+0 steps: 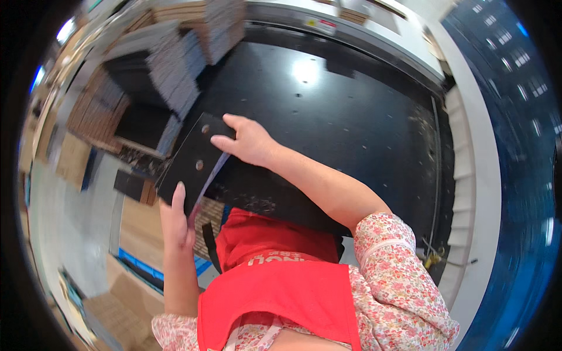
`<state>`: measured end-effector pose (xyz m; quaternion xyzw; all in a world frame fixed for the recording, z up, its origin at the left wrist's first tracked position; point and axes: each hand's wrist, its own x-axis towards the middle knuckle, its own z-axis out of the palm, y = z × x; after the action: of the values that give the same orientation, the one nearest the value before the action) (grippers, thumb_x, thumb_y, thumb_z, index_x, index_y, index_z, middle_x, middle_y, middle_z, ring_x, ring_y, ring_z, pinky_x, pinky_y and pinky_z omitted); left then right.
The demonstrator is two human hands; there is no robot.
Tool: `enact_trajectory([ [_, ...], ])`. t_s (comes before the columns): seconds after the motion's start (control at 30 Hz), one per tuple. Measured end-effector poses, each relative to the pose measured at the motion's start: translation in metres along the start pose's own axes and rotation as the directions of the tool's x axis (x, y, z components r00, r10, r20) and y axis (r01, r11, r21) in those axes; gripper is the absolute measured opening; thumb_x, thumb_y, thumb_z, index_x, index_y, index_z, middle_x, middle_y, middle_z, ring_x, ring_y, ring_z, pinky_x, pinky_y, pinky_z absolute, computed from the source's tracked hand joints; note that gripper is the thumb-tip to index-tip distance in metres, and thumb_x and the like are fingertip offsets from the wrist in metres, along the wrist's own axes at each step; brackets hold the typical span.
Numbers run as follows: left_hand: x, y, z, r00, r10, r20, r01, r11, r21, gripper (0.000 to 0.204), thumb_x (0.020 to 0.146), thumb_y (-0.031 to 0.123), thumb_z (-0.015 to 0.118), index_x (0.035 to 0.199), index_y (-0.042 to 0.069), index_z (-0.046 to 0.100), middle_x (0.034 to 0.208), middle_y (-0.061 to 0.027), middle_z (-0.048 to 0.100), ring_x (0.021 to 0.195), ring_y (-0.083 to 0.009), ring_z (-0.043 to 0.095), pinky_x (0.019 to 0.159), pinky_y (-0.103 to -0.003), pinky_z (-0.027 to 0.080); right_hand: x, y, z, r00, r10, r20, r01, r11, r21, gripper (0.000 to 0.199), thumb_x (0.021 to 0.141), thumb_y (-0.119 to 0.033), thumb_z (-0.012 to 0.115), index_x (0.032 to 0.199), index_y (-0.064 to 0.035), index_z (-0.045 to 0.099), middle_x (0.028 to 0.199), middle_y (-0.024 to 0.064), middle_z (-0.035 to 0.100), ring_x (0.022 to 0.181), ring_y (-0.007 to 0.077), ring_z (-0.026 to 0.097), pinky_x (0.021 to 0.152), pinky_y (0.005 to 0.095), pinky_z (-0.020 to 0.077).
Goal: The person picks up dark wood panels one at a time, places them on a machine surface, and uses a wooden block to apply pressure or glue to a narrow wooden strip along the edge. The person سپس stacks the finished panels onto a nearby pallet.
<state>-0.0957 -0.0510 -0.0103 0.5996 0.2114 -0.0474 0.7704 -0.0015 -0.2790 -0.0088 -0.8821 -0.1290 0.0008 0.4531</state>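
I hold a black rectangular board (186,153) at a slant between both hands, over the left edge of a dark work table. Two round holes with brownish insides show in its face, and a pale edge runs along its near side. My left hand (177,219) grips the lower end, thumb on the face and fingers partly hidden beneath. At the upper end, my right hand (252,140) grips the board's corner with thumb and fingers; some of the fingers are hidden. Whether it is one board or several together I cannot tell.
The black table top (304,140) has small holes and dust at its near edge. Stacked boards (175,64) stand just beyond the held board. A white machine beam (374,41) crosses the back. Pale flaps (462,169) line the right side. Cardboard-brown stacks (126,298) sit lower left.
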Motion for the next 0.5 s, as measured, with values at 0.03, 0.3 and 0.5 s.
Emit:
enact_trajectory([
  [0.03,-0.01,-0.005,0.008,0.999,0.028,0.016,-0.029,1.0,0.005,0.042,0.099,0.026,0.064,0.137,0.015,0.051,0.123,-0.001,0.062,0.102,-0.0158,0.064,0.076,-0.029,0.054,-0.013,0.002,-0.01,1.0,0.014,-0.008,-0.014,0.999,0.04,0.067,0.088,-0.041,0.072,0.131,0.0088,0.056,0.125,0.0284,0.063,0.113,0.0392,0.062,0.099,0.0407,0.0485],
  [0.3,-0.017,-0.012,0.12,0.763,0.352,0.542,-0.507,0.846,0.164,0.09,0.088,0.009,0.073,0.154,-0.004,0.014,0.147,-0.0211,0.04,0.133,-0.0261,0.045,0.114,-0.039,0.035,-0.092,0.019,-0.165,0.983,-0.13,0.127,0.182,0.675,-0.715,0.097,0.069,-0.05,0.085,0.143,0.0004,0.046,0.156,0.0221,0.036,0.146,0.0358,0.033,0.117,0.0499,0.0316],
  [0.5,0.01,-0.037,0.238,0.357,0.42,0.834,-0.835,0.544,0.084,0.104,0.084,0.007,0.078,0.16,0.011,0.006,0.149,-0.021,0.04,0.139,-0.0328,0.042,0.114,-0.044,0.039,-0.126,0.03,-0.241,0.986,-0.028,0.166,0.125,0.784,-0.608,0.102,0.061,-0.029,0.091,0.144,0.0047,0.042,0.131,0.0229,0.055,0.123,0.0396,0.052,0.106,0.0413,0.0429],
])
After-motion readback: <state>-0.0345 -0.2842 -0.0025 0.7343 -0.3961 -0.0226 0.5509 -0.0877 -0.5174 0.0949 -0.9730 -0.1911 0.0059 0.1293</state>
